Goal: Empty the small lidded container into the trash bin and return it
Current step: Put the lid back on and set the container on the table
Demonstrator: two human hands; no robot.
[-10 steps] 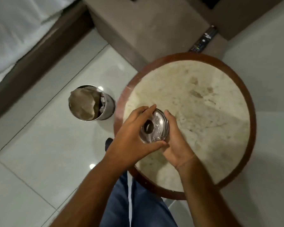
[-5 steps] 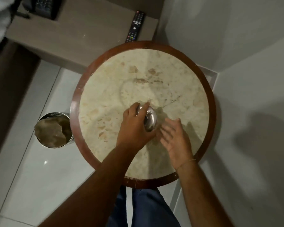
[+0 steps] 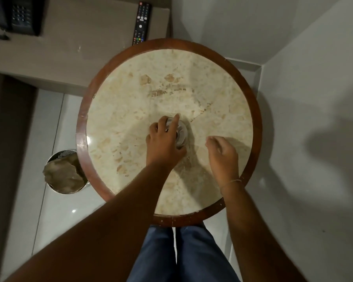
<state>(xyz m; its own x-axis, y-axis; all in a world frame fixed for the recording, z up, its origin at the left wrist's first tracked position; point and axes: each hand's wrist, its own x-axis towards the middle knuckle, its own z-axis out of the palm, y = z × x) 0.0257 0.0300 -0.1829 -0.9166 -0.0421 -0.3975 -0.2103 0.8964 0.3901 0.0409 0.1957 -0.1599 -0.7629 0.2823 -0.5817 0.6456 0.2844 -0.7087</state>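
Note:
The small lidded container (image 3: 181,133), clear with a metal lid, stands near the middle of the round marble table (image 3: 228,92). My left hand (image 3: 163,142) is wrapped over it from the left, fingers on the lid, hiding most of it. My right hand (image 3: 222,153) hovers over the table a little to the right of the container, fingers loosely curled, holding nothing and not touching it. The metal trash bin (image 3: 64,174) stands on the floor at the table's left edge, with crumpled brown paper inside.
A TV remote (image 3: 141,23) lies on a grey ledge behind the table, and a black telephone (image 3: 21,15) sits at the ledge's far left. Walls close in on the right. Glossy tiled floor (image 3: 49,220) spreads out on the left. My legs in blue jeans are under the table's near edge.
The container has gone from the table's near-left edge to its middle and now rests there. My right hand has let go of it and drawn away to the right.

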